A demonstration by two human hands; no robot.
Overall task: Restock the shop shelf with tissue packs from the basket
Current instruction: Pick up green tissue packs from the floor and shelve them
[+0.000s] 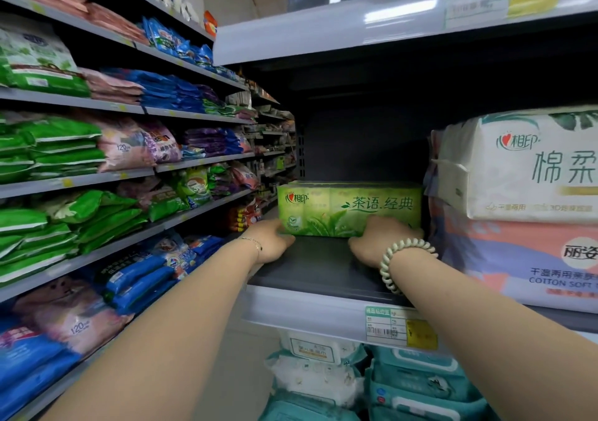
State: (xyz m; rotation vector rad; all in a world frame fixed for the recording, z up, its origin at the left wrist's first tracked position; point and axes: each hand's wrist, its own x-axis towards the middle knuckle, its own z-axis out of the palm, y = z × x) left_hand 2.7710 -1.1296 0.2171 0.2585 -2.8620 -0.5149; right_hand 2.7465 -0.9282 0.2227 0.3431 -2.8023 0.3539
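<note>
Green tissue pack [349, 208] set back on the dark shelf [310, 271], long side running left to right, printed front facing out, left hand [270, 241] gripping its left end, right hand [378, 242] against its front, grip unclear

Fingertips of the left hand [270, 241] hide behind the green tissue pack [349, 208]; the white pack [524, 168] beside it runs off the right edge.

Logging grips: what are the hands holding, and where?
Both hold the green tissue pack: left hand at its lower left end, right hand at its lower front right.
</note>
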